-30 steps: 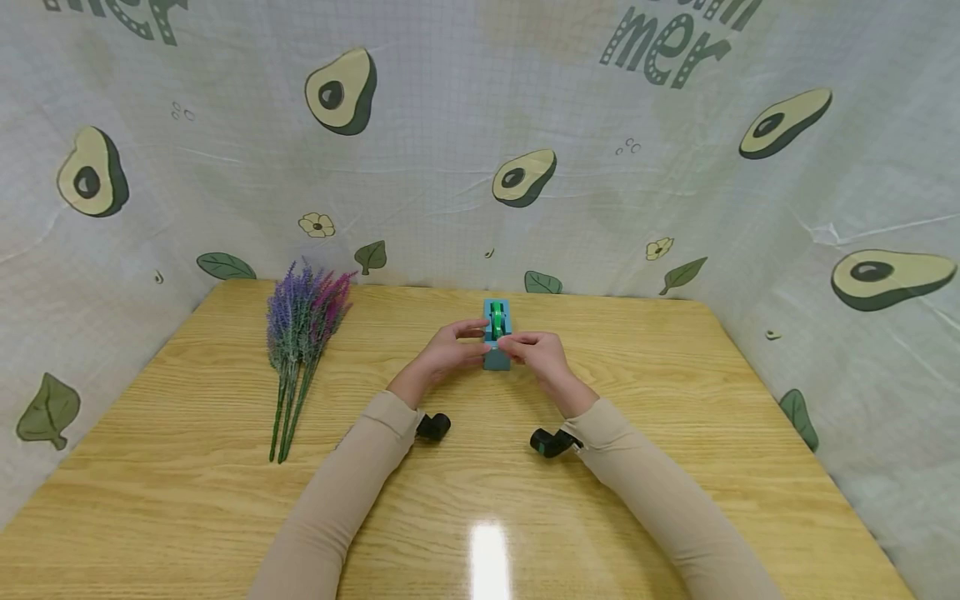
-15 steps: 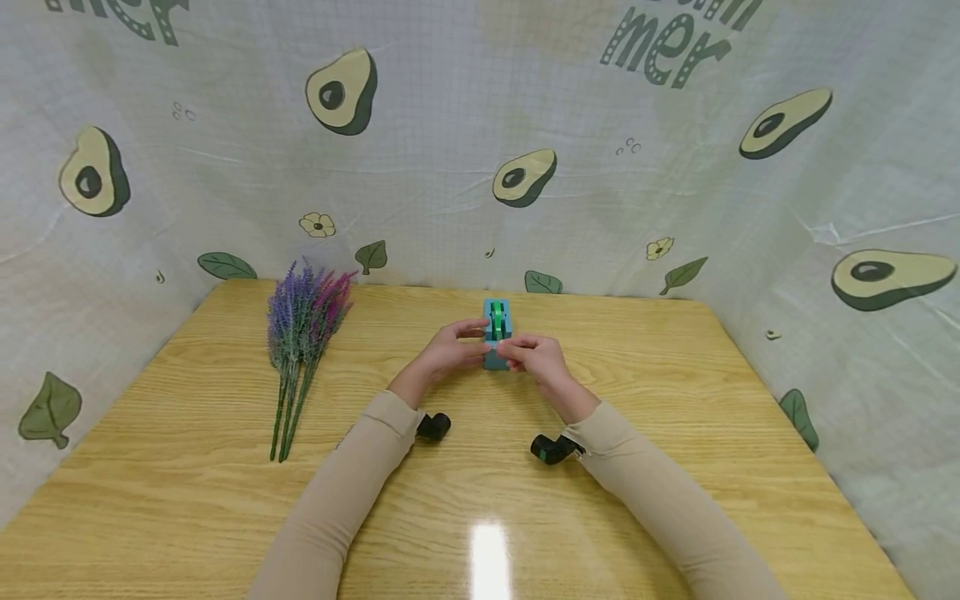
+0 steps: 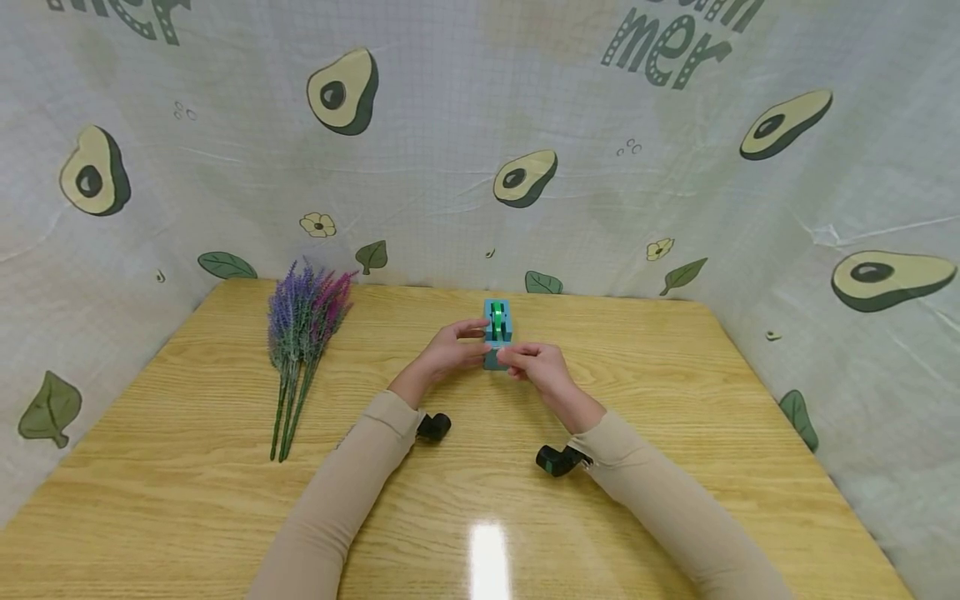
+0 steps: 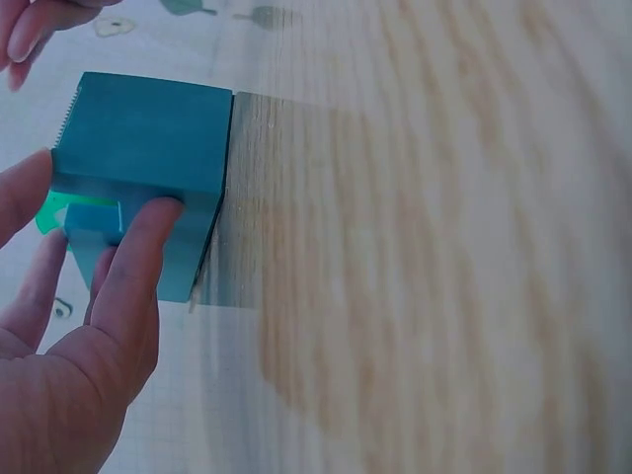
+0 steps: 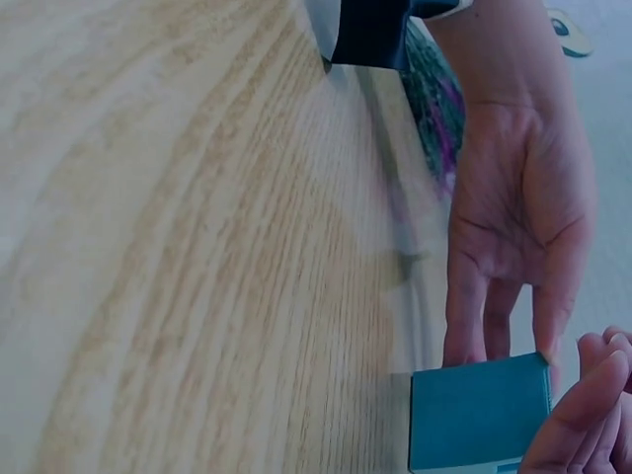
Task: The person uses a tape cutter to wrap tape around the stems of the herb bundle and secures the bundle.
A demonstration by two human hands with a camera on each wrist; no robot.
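Observation:
A teal-blue tape dispenser (image 3: 496,362) with a green roll (image 3: 497,317) in it stands toward the far side of the table. My left hand (image 3: 447,350) holds the dispenser from its left. In the left wrist view its fingers lie along the wall of the dispenser (image 4: 143,133), and the thumb touches the edge by the toothed cutter. Just in front of the cutter, my right hand (image 3: 546,367) pinches thumb and forefinger together, on what looks like the tape's end. The clear strip barely shows. In the right wrist view the right hand (image 5: 583,420) partly covers the dispenser's corner.
A bunch of artificial lavender (image 3: 303,350), purple and magenta, lies on the wooden table (image 3: 675,400) to the left. A pale cloth printed with avocados (image 3: 431,125) hangs behind and along both sides. Black wrist cameras sit under both sleeves.
My right hand has drawn slightly back toward me, away from the dispenser's cutter, still pinching. The left hand and the dispenser stay in place.

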